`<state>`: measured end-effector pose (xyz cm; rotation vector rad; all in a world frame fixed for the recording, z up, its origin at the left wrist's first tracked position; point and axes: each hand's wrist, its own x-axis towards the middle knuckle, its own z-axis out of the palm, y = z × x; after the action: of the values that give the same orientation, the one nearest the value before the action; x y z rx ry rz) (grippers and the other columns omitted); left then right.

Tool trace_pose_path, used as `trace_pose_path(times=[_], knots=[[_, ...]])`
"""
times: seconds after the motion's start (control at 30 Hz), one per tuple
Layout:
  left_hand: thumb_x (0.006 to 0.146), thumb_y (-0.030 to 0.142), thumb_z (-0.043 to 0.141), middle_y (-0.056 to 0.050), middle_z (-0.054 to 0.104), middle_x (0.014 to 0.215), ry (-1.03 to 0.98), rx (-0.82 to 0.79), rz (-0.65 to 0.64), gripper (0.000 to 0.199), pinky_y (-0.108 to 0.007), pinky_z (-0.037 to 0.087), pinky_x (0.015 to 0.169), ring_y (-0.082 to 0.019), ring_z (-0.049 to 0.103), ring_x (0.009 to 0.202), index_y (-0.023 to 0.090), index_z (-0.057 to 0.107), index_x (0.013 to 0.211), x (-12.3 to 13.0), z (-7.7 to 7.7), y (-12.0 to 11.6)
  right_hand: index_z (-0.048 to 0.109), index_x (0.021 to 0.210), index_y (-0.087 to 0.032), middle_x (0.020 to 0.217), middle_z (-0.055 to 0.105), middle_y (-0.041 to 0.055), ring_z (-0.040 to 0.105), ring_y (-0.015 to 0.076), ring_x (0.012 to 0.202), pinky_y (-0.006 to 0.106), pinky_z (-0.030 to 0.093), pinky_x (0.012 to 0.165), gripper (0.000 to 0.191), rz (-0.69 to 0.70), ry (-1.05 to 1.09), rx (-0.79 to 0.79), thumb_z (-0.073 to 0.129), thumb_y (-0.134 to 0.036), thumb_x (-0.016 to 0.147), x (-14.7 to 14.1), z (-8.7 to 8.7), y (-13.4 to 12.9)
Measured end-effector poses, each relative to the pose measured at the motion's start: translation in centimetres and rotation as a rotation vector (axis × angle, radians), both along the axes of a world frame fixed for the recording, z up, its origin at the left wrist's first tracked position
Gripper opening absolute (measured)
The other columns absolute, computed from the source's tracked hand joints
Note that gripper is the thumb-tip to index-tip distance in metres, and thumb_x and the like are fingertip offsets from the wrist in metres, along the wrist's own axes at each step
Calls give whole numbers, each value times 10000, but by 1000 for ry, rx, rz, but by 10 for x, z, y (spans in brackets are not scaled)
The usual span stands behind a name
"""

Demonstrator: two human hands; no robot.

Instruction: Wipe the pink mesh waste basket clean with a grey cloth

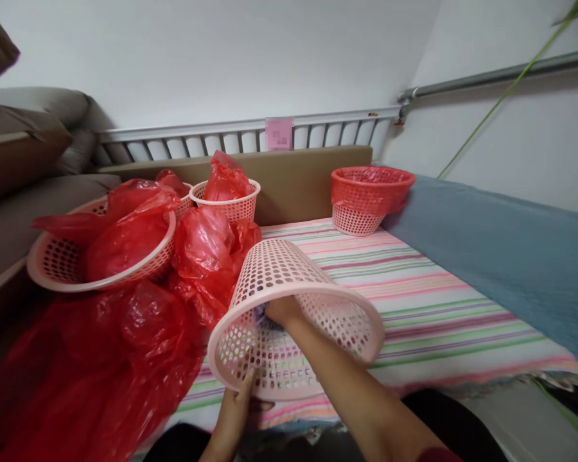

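Observation:
A pink perforated plastic basket (279, 276) lies tipped on its side on the striped sheet, its mouth toward me. My left hand (238, 410) grips its lower rim from below. My right hand (282, 311) reaches deep inside the basket and is closed on a small purplish cloth against the inner wall. Most of that cloth is hidden by my hand and the basket wall.
Red plastic bags (125, 359) pile at the left, spilling over two pink baskets (101, 256) (231, 202). A basket lined with a red bag (368, 196) stands at the far right by the brown headboard (298, 176). A blue blanket (501, 256) covers the right side.

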<state>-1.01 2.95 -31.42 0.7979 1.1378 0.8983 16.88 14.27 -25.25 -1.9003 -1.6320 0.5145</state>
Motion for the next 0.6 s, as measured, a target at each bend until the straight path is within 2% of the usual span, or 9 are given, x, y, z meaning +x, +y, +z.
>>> trace_pose_path(times=[0.07,0.13,0.23,0.33,0.47,0.6], knots=[[721,455,689,-137,405,1465,7,23,19,789,-380,627,623,-364,563,1167,204,373,1400,1,0,0,610,1074,-197,1075,668,110,579,288,1040,401,412,903,416,36,-71,-36,615,-212,658,-9,2,-28],[710,443,698,-113,380,1485,51,80,49,733,-453,600,773,-387,480,1248,196,451,1354,1,3,1,610,1057,-220,997,684,76,599,261,972,361,421,870,416,89,-139,-41,590,-202,642,-18,1,-63],[708,444,695,-104,503,1401,91,188,96,617,-478,419,1043,-358,375,1333,164,573,1245,0,8,1,592,1043,-216,1034,656,70,564,258,991,340,415,866,453,180,-275,-5,567,-190,592,-29,-6,-114],[751,477,647,-123,592,1310,80,244,78,549,-437,268,1138,-313,382,1335,125,620,1171,-4,12,0,585,1012,-209,1063,627,77,529,275,1002,362,414,864,445,232,-304,23,564,-204,567,-35,-13,-152],[818,492,562,-139,577,1322,62,253,15,533,-417,208,1157,-285,383,1338,103,610,1180,-8,10,1,590,988,-207,1040,619,81,514,282,995,372,414,847,444,232,-303,15,548,-178,547,-40,-14,-170],[836,538,507,-171,560,1332,15,215,-29,607,-423,227,1148,-286,368,1346,72,569,1221,-7,5,4,594,996,-199,1041,617,83,519,274,998,365,406,855,454,194,-298,6,537,-160,547,-40,-14,-163]])
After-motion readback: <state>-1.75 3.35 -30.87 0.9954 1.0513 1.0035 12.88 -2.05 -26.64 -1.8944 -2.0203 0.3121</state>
